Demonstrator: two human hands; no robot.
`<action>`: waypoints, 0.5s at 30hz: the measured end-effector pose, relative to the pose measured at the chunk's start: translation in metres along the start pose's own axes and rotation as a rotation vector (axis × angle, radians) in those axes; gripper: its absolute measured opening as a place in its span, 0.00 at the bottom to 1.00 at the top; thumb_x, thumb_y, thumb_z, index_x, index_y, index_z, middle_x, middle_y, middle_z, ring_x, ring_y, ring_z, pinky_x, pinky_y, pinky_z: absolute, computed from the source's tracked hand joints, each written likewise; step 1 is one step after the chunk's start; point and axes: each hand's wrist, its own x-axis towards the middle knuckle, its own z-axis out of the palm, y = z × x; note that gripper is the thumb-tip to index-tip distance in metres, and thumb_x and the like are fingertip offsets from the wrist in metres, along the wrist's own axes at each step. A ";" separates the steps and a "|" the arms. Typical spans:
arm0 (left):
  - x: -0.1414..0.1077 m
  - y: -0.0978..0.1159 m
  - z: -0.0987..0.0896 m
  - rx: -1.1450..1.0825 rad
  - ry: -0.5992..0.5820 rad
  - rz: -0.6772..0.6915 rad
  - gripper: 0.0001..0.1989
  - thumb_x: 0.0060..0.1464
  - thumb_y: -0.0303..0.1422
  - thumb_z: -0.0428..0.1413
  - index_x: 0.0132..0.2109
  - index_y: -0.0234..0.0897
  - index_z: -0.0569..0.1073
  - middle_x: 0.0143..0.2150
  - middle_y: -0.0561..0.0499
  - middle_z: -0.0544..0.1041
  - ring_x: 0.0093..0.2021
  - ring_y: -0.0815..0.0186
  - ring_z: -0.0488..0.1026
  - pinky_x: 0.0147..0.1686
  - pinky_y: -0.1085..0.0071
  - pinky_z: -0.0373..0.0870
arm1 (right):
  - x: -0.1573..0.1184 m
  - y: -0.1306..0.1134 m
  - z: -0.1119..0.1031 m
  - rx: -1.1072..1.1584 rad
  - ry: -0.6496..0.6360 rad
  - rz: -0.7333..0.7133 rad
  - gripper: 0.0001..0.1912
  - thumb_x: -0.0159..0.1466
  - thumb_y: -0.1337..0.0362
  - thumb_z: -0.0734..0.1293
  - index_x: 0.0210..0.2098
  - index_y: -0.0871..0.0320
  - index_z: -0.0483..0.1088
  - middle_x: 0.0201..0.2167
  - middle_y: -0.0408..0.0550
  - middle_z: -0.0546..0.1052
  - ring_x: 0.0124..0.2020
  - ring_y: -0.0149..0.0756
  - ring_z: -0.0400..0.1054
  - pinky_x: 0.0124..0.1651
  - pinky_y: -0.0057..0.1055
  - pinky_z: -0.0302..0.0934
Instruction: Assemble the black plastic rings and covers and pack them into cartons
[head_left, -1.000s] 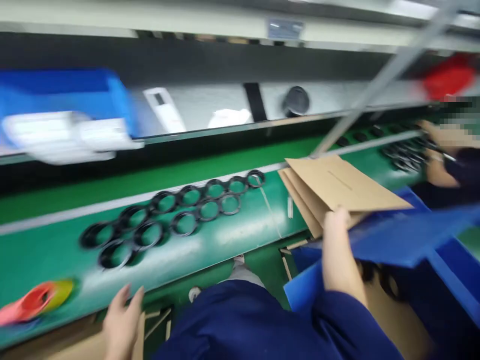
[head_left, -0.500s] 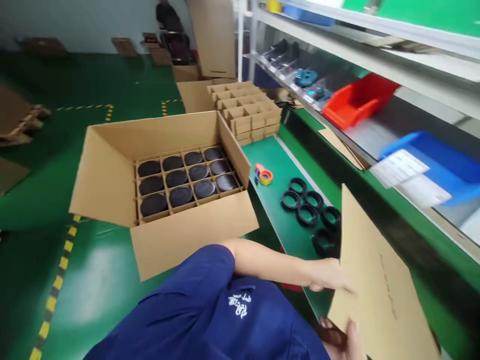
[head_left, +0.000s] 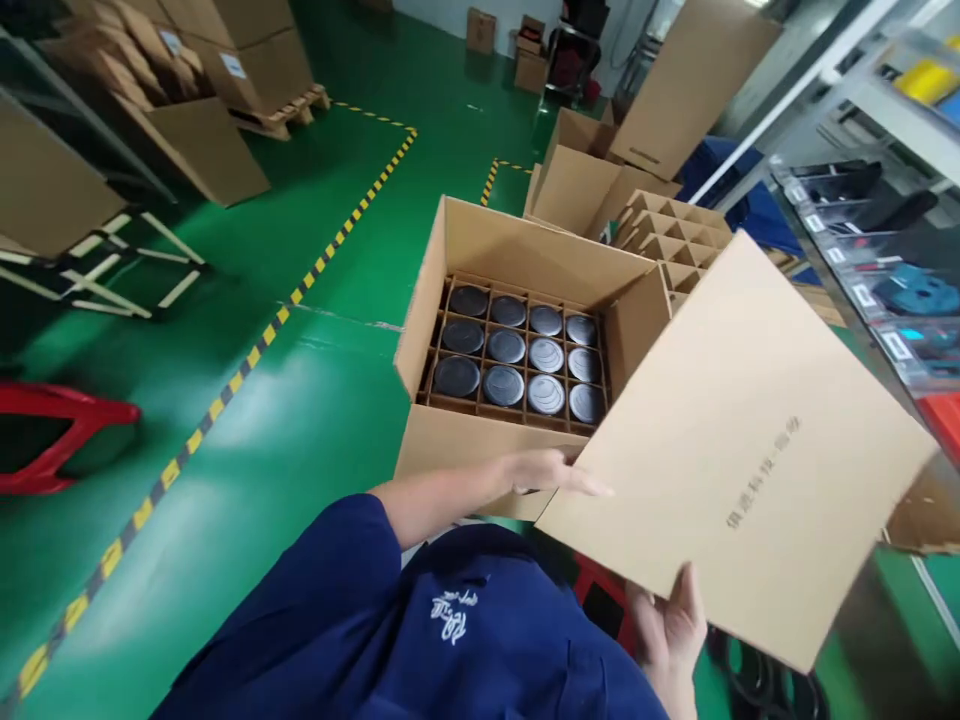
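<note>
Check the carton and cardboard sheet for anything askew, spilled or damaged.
Nothing stands out. The carton holds twelve round black pieces, one per compartment; left hand and right hand hold the tilted cardboard sheet.

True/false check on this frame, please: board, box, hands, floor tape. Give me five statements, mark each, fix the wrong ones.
1. The left hand and the right hand are both on the board. True.
2. The board lies flat inside the box. False: it is held up in the hands, covering part of the box from view.
3. Round dark pieces sit in the box's divider cells. True.
4. The box is closed. False: its top is open, with the pieces in view.
5. The floor tape is plain white. False: it is striped yellow and black.
</note>
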 end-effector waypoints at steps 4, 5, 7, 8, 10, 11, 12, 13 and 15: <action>-0.049 -0.001 -0.041 -0.213 0.101 0.223 0.41 0.52 0.66 0.58 0.56 0.34 0.77 0.52 0.39 0.81 0.58 0.48 0.75 0.59 0.55 0.69 | 0.045 -0.077 0.077 0.272 0.009 -0.084 0.20 0.65 0.47 0.67 0.55 0.41 0.76 0.62 0.43 0.76 0.66 0.43 0.68 0.72 0.48 0.60; -0.059 -0.006 -0.053 -0.241 0.153 0.251 0.40 0.54 0.65 0.56 0.58 0.35 0.76 0.53 0.39 0.80 0.59 0.48 0.75 0.59 0.54 0.69 | 0.052 -0.090 0.097 0.332 -0.049 -0.072 0.20 0.65 0.49 0.68 0.54 0.44 0.77 0.61 0.45 0.77 0.65 0.42 0.69 0.71 0.46 0.61; -0.081 -0.021 -0.077 -0.263 0.368 0.252 0.35 0.55 0.59 0.61 0.58 0.37 0.76 0.55 0.39 0.80 0.59 0.48 0.75 0.58 0.55 0.71 | 0.064 -0.108 0.134 0.452 -0.142 -0.014 0.17 0.65 0.53 0.70 0.51 0.49 0.78 0.57 0.47 0.79 0.63 0.40 0.71 0.68 0.42 0.66; -0.093 -0.032 -0.089 -0.265 0.510 0.232 0.32 0.53 0.55 0.64 0.57 0.37 0.77 0.55 0.39 0.80 0.58 0.48 0.75 0.58 0.56 0.71 | 0.069 -0.112 0.150 0.503 -0.165 0.023 0.15 0.65 0.56 0.70 0.50 0.51 0.78 0.55 0.48 0.81 0.61 0.39 0.73 0.66 0.40 0.69; -0.117 -0.057 -0.110 -0.270 0.794 0.182 0.30 0.48 0.49 0.70 0.53 0.36 0.79 0.55 0.39 0.80 0.58 0.49 0.75 0.57 0.57 0.71 | 0.080 -0.114 0.175 0.576 -0.181 0.087 0.10 0.66 0.60 0.69 0.46 0.53 0.79 0.49 0.48 0.83 0.56 0.37 0.76 0.57 0.35 0.75; -0.130 -0.071 -0.119 -0.280 0.906 0.156 0.29 0.46 0.48 0.71 0.51 0.36 0.79 0.55 0.38 0.80 0.58 0.49 0.74 0.57 0.58 0.71 | 0.087 -0.113 0.186 0.598 -0.189 0.112 0.08 0.66 0.62 0.69 0.45 0.53 0.78 0.46 0.48 0.84 0.52 0.35 0.78 0.51 0.31 0.76; -0.141 -0.084 -0.125 -0.296 0.993 0.136 0.28 0.45 0.47 0.71 0.49 0.35 0.79 0.54 0.38 0.80 0.58 0.49 0.74 0.56 0.58 0.71 | 0.093 -0.111 0.196 0.611 -0.207 0.132 0.07 0.67 0.64 0.69 0.43 0.54 0.78 0.43 0.47 0.84 0.48 0.34 0.79 0.45 0.28 0.77; -0.152 -0.096 -0.130 -0.312 1.061 0.120 0.27 0.44 0.47 0.71 0.47 0.35 0.79 0.53 0.38 0.80 0.58 0.50 0.74 0.56 0.58 0.71 | 0.100 -0.107 0.206 0.614 -0.230 0.148 0.06 0.67 0.64 0.68 0.42 0.54 0.78 0.41 0.46 0.84 0.44 0.32 0.79 0.39 0.25 0.76; -0.167 -0.116 -0.137 -0.338 1.177 0.090 0.25 0.43 0.45 0.72 0.44 0.35 0.79 0.50 0.39 0.81 0.56 0.51 0.75 0.55 0.58 0.72 | 0.112 -0.096 0.228 0.588 -0.278 0.168 0.04 0.67 0.65 0.69 0.40 0.53 0.76 0.39 0.44 0.83 0.38 0.30 0.78 0.31 0.21 0.72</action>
